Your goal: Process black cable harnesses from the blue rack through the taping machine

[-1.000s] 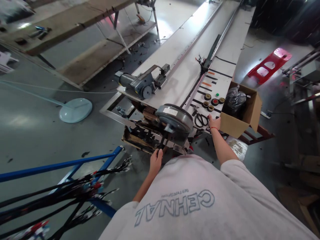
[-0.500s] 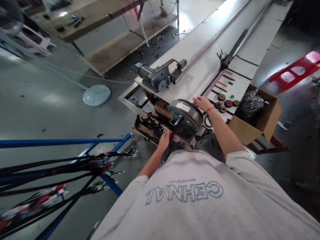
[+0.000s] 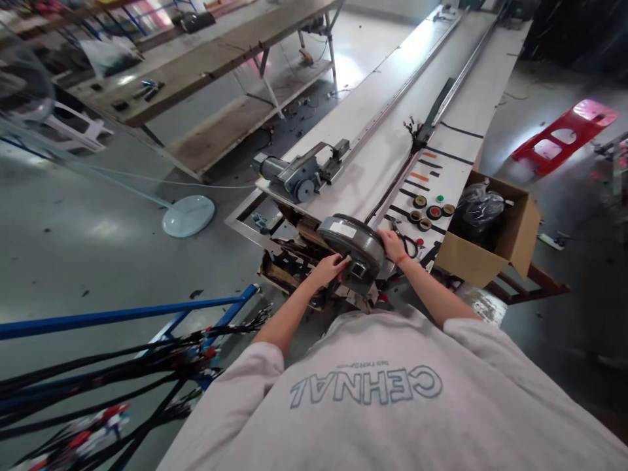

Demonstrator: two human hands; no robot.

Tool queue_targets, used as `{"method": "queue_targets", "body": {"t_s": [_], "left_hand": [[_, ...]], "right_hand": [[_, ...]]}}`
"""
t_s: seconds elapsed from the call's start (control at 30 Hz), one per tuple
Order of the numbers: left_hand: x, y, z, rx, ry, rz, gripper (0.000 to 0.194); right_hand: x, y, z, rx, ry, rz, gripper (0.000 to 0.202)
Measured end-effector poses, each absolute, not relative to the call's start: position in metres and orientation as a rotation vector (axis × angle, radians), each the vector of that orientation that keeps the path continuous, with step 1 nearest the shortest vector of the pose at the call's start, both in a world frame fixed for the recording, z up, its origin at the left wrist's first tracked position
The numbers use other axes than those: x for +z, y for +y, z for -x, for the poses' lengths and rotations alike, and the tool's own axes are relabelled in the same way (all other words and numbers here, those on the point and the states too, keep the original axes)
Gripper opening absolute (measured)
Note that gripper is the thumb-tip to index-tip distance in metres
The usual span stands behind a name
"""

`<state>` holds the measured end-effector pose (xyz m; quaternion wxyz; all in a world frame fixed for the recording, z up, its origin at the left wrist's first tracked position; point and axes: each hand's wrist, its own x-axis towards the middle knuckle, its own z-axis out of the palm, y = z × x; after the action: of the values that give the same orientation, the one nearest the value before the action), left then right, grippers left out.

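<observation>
A round grey machine housing (image 3: 366,239) with a white label stands at the near end of the long white bench (image 3: 387,124). My left hand (image 3: 330,268) is at its near face, thumb and fingertips pinched together; what lies between them is too small to make out. At the right rim is my right hand (image 3: 394,246), fingers bent and closed against the housing's edge, their tips partly hidden. A dark wire harness (image 3: 392,190) runs along the bench up to the housing, with loose connectors (image 3: 415,129) farther back.
A grey motor unit (image 3: 289,176) sits left of the housing. Tape rolls (image 3: 424,224) and scissors (image 3: 408,244) lie at right, beside a cardboard box (image 3: 471,258). A blue rack (image 3: 127,317) hung with harnesses stands at left. A red stool (image 3: 564,137) is beyond.
My left hand has moved up to the housing's near face, where a dark strand showed by its fingers before. My right hand has come down along the right rim. The view has shifted slightly.
</observation>
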<state>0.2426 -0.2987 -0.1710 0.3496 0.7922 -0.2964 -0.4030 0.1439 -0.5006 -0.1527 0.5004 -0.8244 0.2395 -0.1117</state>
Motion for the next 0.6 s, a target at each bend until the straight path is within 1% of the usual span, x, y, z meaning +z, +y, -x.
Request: {"method": "queue_targets", "body": {"t_s": [0.07,0.1,0.17,0.2,0.23,0.3,0.4,0.5,0.6], "left_hand": [[-0.161,-0.3,-0.24,-0.843,-1.006,-2.322,0.039],[-0.156,-0.299,-0.24,-0.752,-1.065,-2.425,0.039],[-0.146,-0.295,-0.248,-0.626,-1.079,-2.544,0.039],[-0.14,-0.292,-0.256,-0.586,-1.051,-2.564,0.038],[-0.135,-0.289,-0.265,-0.551,-1.007,-2.572,0.038],[-0.127,-0.282,-0.284,-0.529,-0.917,-2.561,0.039],[-0.122,-0.277,-0.302,-0.612,-0.905,-2.492,0.044],[-0.124,-0.275,-0.304,-0.644,-0.917,-2.448,0.048],[-0.124,-0.277,-0.301,-0.697,-0.917,-2.427,0.052]], "right_hand": [[-0.173,-0.502,-0.105,-0.272,0.858,2.205,0.036],[-0.181,-0.503,-0.091,-0.236,1.026,2.313,0.034],[-0.189,-0.511,-0.074,-0.059,1.303,2.375,0.051],[-0.19,-0.516,-0.068,0.078,1.362,2.329,0.056],[-0.189,-0.521,-0.063,0.212,1.351,2.245,0.056],[-0.183,-0.525,-0.051,0.352,1.171,2.007,0.048],[-0.163,-0.503,-0.029,0.269,0.741,1.573,0.047],[-0.136,-0.449,-0.025,0.268,0.312,1.223,0.049],[-0.118,-0.399,-0.056,0.499,0.117,0.936,0.048]]}}
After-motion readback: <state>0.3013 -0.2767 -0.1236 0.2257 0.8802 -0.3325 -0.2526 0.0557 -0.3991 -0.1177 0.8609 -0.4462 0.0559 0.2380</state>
